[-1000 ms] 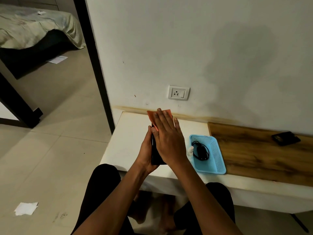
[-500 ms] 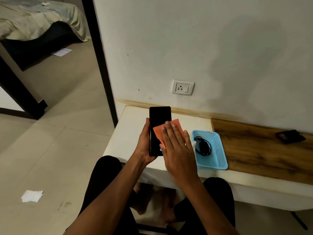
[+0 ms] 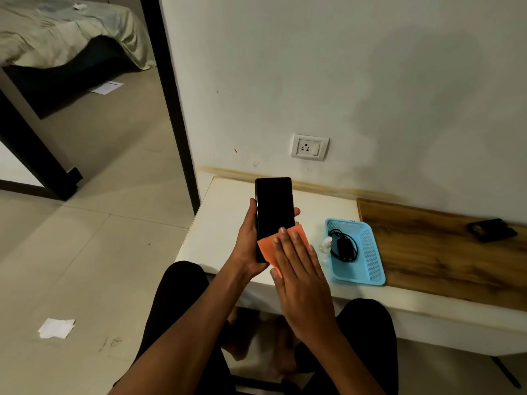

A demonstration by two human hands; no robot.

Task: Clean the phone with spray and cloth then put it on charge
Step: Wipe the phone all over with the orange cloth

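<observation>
Both hands are busy: the left hand (image 3: 247, 240) is gripping the phone (image 3: 274, 208) upright above the bench (image 3: 225, 223), while the right hand (image 3: 302, 277), fingers flat, is pressing the orange cloth (image 3: 266, 248) against the glass. That cloth is sliding down from the top edge, baring most of the screen, so wiping looks nearly done, and the charger (image 3: 343, 246) is waiting in the blue basket (image 3: 370, 252).

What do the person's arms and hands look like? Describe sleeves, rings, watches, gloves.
Both forearms are bare to the frame's lower edge, with no sleeves visible. The left hand and right hand wear no gloves; no rings, watch or wristband show.
</observation>
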